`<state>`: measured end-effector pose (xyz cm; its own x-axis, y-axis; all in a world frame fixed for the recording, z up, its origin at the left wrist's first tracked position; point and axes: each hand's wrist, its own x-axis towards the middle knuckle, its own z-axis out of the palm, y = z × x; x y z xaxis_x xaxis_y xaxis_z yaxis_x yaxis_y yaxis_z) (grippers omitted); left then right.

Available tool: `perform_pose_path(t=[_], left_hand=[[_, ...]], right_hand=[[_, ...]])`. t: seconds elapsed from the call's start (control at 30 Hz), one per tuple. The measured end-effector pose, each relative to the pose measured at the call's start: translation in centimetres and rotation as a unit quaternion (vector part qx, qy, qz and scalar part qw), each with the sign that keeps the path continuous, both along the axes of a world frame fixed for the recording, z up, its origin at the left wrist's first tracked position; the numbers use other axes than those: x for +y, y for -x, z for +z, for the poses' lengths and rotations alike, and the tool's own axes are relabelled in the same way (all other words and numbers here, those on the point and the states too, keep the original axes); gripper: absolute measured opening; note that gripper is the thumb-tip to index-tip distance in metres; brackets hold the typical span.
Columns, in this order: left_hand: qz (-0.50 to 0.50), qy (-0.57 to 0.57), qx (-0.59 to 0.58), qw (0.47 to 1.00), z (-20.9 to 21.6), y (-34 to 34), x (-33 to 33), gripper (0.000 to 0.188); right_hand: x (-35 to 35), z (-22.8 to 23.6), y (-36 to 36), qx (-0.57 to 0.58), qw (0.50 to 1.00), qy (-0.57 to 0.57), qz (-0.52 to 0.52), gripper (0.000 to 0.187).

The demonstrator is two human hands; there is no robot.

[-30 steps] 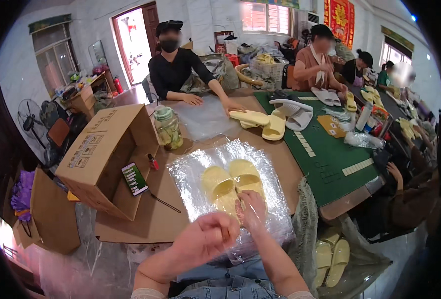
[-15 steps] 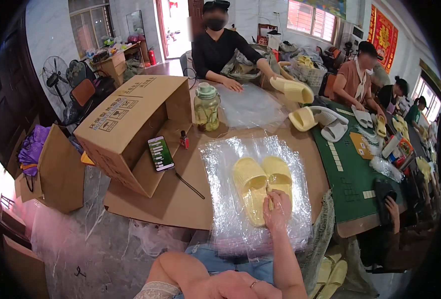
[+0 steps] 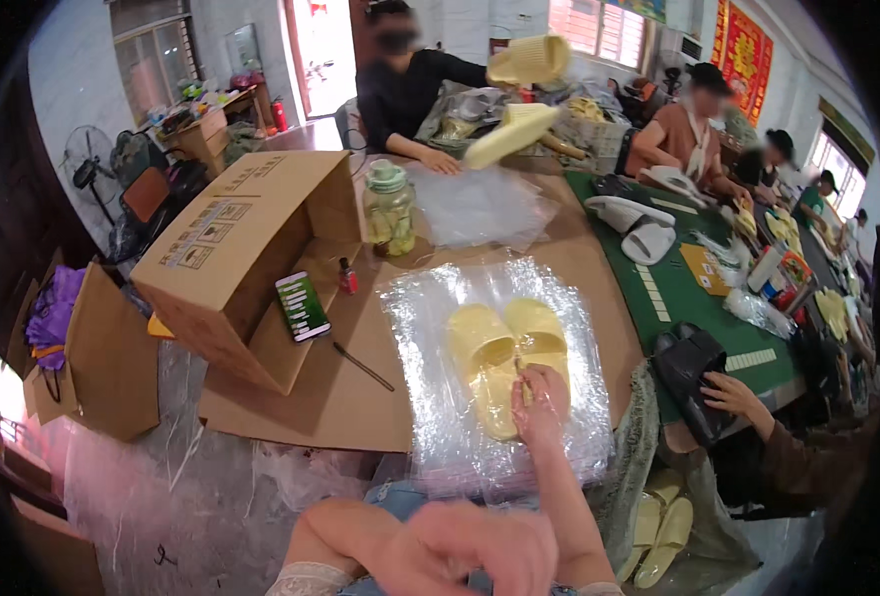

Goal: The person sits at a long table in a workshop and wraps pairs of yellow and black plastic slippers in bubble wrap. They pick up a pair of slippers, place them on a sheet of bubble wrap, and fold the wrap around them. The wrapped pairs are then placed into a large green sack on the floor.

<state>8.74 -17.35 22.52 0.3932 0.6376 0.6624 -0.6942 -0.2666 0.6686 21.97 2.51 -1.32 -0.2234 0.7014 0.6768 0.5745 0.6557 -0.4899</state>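
Observation:
A pair of pale yellow slippers [image 3: 481, 348] lies side by side on a stack of clear plastic bags [image 3: 425, 372] in front of me. My right hand [image 3: 544, 407] is at the heel part of the right slipper, its fingers bent and closed on the inner edge between the pair. Whether a layer of film covers the slippers is hard to tell. My left hand [image 3: 470, 556] is raised near my body at the lower edge, away from the slippers. Its fingers look curled but are smeared by motion, so anything inside is hidden.
An open cardboard box [image 3: 251, 248], a phone [image 3: 303, 306], a small red bottle [image 3: 347, 276] and a glass jar [image 3: 388, 214] stand left of the bags. Across the table, a person in black [image 3: 400, 99] handles yellow slippers [image 3: 514, 134]. A co-worker's hand [image 3: 733, 397] touches a black slipper [image 3: 693, 377].
The view has shifted slightly. My right hand stays at the right slipper while my left hand moves, blurred. Across the table, yellow slippers have been lifted; the black slipper at right has come nearer.

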Motion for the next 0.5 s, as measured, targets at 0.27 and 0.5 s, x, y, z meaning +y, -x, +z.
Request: perform_pose_path(t=[0.27,0.5], left_hand=[[0.598,-0.124,0.418,0.672,-13.5,2.7,12.2,0.040],[0.624,-0.060,0.501,0.597,-22.9,6.0,15.3,0.070]], right_hand=[[-0.2,0.5,-0.3,0.001,1.000,0.002,0.014,0.019],[-0.7,2.0,-0.2,0.025,1.000,-0.012,0.015,0.017]])
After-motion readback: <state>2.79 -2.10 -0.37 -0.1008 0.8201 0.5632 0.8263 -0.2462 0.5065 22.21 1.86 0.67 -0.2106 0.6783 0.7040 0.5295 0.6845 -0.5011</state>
